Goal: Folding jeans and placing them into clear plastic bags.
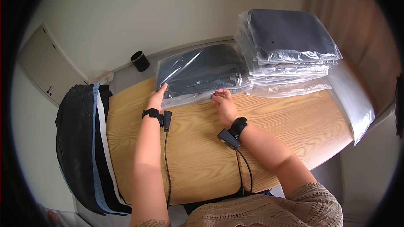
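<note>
A clear plastic bag [198,69] with a folded dark garment inside lies on the far side of the wooden table. At its near left corner, my left hand [158,96] grips the bag, thumb on top and the other fingers hidden. My right hand [225,106] pinches the near edge of the same bag with curled fingers, right of its middle. Against the bag's right side stands a stack of similar bagged dark garments [290,35]. Each of my wrists wears a black strap with a small cabled device.
Unbagged dark, blue and white garments [78,143] drape over the left end of the table [202,159]. Flat clear bags [351,96] hang over its right end. A black bin [140,61] stands on the floor by the wall. Two cables run toward my body.
</note>
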A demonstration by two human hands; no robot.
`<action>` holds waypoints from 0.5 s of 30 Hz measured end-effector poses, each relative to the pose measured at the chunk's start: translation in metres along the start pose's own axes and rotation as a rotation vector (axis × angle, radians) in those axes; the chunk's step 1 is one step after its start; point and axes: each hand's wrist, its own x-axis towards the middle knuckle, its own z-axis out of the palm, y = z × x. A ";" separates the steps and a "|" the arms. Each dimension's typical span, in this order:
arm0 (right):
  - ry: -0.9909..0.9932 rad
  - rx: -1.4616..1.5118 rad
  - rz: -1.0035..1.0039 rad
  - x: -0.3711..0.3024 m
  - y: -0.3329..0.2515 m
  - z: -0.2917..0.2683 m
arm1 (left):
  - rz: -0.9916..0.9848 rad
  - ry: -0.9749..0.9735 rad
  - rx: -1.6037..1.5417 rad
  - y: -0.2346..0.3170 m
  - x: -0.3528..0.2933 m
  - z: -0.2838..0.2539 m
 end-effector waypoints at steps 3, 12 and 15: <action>-0.012 -0.004 0.052 0.002 0.005 -0.003 | 0.177 0.256 0.174 -0.010 -0.005 -0.002; -0.208 -0.104 0.241 0.011 -0.016 -0.011 | 0.362 0.059 0.284 0.006 -0.167 -0.138; -0.185 -0.139 0.211 0.013 -0.008 -0.008 | 0.336 0.199 0.434 -0.011 -0.237 -0.206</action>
